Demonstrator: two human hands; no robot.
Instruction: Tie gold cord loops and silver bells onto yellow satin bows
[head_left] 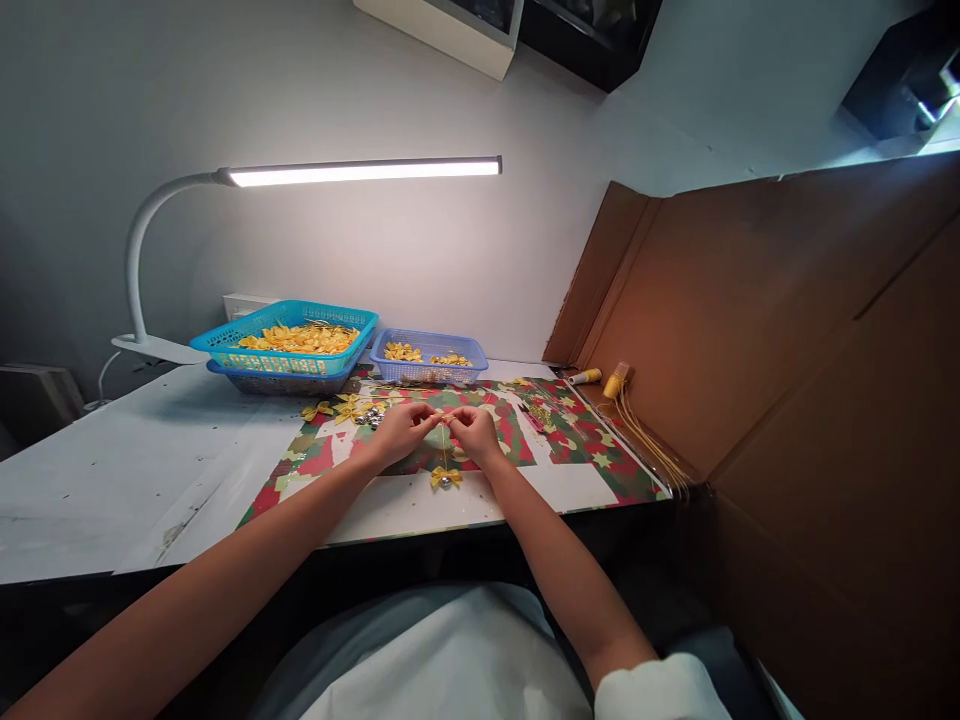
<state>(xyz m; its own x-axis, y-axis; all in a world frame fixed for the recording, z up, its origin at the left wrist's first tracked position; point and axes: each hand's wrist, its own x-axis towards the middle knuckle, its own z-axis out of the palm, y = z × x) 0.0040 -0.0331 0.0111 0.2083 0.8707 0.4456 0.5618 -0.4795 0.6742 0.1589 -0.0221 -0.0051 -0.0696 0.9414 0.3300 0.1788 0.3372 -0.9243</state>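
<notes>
My left hand [403, 430] and my right hand [474, 432] meet over the patterned red and green mat [330, 450], both pinched on a thin gold cord [444, 440] stretched between them. From the cord hangs a small yellow ribbon bow [445, 478] with a silver bell at its middle, just above the table. Several more yellow bows [346, 408] and small silver bells [370, 415] lie on the mat left of my left hand.
At the back stand a turquoise basket [225, 352] of yellow bows and a smaller blue basket [431, 375]. A white desk lamp [364, 171] arches overhead. A cardboard wall [787, 330] borders the right; yellow tools [615, 380] and gold cords [652, 445] lie beside it.
</notes>
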